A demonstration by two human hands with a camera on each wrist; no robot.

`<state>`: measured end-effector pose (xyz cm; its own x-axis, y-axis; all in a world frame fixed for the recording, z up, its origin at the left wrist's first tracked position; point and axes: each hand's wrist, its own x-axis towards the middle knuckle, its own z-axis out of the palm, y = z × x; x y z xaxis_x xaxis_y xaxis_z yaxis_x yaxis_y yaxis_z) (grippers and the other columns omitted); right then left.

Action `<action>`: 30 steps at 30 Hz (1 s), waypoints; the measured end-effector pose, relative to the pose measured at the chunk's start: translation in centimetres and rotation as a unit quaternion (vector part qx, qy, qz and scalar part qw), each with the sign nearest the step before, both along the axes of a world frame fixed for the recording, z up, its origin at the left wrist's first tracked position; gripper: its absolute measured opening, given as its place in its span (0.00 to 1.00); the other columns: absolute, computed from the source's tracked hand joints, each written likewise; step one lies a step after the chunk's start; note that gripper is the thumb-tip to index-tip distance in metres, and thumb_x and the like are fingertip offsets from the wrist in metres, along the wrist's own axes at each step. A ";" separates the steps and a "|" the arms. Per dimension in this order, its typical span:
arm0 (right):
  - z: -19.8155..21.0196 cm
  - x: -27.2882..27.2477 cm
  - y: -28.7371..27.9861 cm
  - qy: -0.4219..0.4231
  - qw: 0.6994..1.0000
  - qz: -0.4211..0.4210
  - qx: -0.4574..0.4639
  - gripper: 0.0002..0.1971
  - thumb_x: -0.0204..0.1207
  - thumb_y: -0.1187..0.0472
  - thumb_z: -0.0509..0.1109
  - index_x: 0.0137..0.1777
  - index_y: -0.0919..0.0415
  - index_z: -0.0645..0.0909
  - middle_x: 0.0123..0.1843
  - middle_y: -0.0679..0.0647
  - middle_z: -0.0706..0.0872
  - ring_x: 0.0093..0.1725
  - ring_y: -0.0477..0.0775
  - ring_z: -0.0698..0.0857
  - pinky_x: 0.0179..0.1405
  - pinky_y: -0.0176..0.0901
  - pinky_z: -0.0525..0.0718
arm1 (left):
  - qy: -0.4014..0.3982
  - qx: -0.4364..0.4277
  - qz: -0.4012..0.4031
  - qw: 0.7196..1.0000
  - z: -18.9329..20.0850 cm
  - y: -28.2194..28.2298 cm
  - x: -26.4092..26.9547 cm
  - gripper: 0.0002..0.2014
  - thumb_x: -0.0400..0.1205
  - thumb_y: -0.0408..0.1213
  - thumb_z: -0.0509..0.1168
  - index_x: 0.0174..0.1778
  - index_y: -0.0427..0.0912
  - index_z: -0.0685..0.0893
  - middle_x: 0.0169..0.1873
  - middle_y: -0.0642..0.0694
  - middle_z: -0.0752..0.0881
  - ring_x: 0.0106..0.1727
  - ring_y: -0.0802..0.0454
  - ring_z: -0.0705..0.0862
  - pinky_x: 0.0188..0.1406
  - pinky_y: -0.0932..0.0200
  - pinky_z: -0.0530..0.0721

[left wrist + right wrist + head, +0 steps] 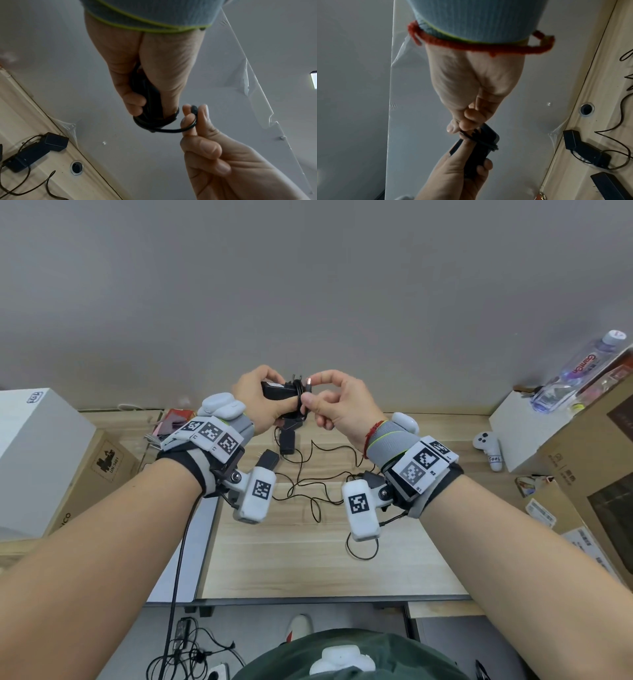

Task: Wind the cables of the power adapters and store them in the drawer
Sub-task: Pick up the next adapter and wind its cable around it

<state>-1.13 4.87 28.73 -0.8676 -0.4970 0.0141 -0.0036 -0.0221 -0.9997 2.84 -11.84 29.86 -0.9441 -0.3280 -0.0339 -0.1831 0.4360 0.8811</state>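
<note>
Overhead, one power adapter [274,390] is nearly wound inside the curled left hand [260,402]; several unwound adapters [287,441] await below. Left-wrist view: coils [150,121] ring its fingertips. Right-wrist view: the right hand [471,108] pinches the cable end [464,133] between thumb and forefinger.

the adapter [274,390] gripped above the desk [329,563] is black, and so is the cable [169,129] looped round it. the desk is pale wood grain. the adapters [287,442] lying on the desk are black with thin black cords [310,484]. wrist bands [394,440] are grey edged in lime green; a red string [471,45] circles the right wrist. white blocks [258,494] above the desk carry black-and-white square codes. right of the desk, a clear bottle [579,371] has red lettering, beside brown cardboard boxes [589,453]. the wall [308,285] behind the desk is plain grey.
</note>
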 end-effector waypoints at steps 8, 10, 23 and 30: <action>-0.7 -0.2 -0.5 -0.053 0.997 -0.003 0.048 0.22 0.76 0.66 0.77 0.62 0.62 0.68 0.29 0.51 0.87 0.22 0.48 0.78 0.22 0.37 0.74 | -0.002 0.029 -0.007 1.000 -0.2 0.1 -0.4 0.11 0.76 0.36 0.74 0.51 0.54 0.86 0.43 0.46 0.89 0.41 0.36 0.91 0.45 0.42 0.91; -0.8 -0.6 -0.6 -0.056 0.997 -0.009 0.061 0.20 0.75 0.64 0.78 0.59 0.61 0.70 0.26 0.50 0.86 0.23 0.49 0.78 0.22 0.37 0.75 | -0.004 0.042 -0.012 0.999 -0.1 0.2 -0.5 0.11 0.77 0.35 0.73 0.53 0.52 0.85 0.46 0.44 0.89 0.40 0.39 0.91 0.42 0.48 0.92; -0.6 -2.5 -0.5 -0.059 0.989 -0.109 0.078 0.10 0.75 0.67 0.77 0.43 0.63 0.76 0.32 0.63 0.85 0.18 0.45 0.80 0.18 0.34 0.76 | -0.004 0.109 -0.039 0.993 0.3 1.9 -1.4 0.20 0.78 0.28 0.71 0.64 0.41 0.73 0.56 0.43 0.80 0.48 0.45 0.87 0.41 0.50 0.92; -0.8 -3.0 0.3 0.012 0.982 -0.147 0.118 0.08 0.72 0.62 0.80 0.42 0.61 0.82 0.33 0.54 0.84 0.25 0.47 0.81 0.28 0.37 0.83 | -0.010 0.110 -0.060 0.992 0.2 2.0 -1.4 0.22 0.76 0.27 0.73 0.61 0.43 0.71 0.57 0.39 0.82 0.48 0.42 0.88 0.44 0.43 0.91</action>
